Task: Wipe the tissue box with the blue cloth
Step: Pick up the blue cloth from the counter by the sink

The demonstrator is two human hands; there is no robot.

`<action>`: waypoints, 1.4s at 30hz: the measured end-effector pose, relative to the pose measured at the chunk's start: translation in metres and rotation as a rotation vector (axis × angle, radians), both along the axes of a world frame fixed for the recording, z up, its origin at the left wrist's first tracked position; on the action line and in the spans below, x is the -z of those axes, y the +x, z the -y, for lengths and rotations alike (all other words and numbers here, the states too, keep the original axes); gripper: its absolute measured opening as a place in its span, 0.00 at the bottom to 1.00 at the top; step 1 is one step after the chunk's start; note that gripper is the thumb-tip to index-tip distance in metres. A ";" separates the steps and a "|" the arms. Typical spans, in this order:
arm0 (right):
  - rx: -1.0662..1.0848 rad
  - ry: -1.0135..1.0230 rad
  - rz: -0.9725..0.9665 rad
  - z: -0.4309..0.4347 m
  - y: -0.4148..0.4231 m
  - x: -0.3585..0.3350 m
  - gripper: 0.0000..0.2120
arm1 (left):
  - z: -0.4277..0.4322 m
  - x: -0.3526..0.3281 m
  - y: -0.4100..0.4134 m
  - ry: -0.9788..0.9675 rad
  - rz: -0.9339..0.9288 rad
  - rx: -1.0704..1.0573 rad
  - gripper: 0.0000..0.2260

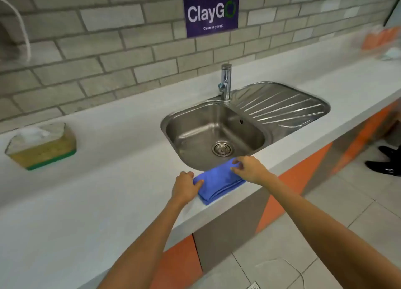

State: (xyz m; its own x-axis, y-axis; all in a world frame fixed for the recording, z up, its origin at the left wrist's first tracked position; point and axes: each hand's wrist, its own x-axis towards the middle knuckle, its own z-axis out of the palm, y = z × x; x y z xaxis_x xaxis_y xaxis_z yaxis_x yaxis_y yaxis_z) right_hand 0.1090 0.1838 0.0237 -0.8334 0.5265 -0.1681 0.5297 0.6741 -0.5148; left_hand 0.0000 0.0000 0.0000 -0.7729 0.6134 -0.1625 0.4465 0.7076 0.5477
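Observation:
A folded blue cloth (pixel 218 181) lies on the grey counter (pixel 108 191), at its front edge just below the sink. My left hand (pixel 185 187) pinches the cloth's left end. My right hand (pixel 249 169) has its fingers on the cloth's far right corner. The tissue box (pixel 42 148), yellowish with a green base and white tissue showing on top, stands far to the left on the counter, well apart from both hands.
A steel sink (pixel 214 136) with a tap (pixel 225 82) and a ribbed drainer (pixel 282 108) sits behind the cloth. A purple sign (pixel 210 10) hangs on the brick wall. An orange object (pixel 382 40) is at far right. Someone's black shoes (pixel 386 165) stand on the floor.

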 end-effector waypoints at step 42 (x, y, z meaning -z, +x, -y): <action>-0.303 -1.216 -0.128 0.240 -0.262 -0.071 0.24 | 0.216 -0.097 -0.165 1.076 0.794 -0.502 0.23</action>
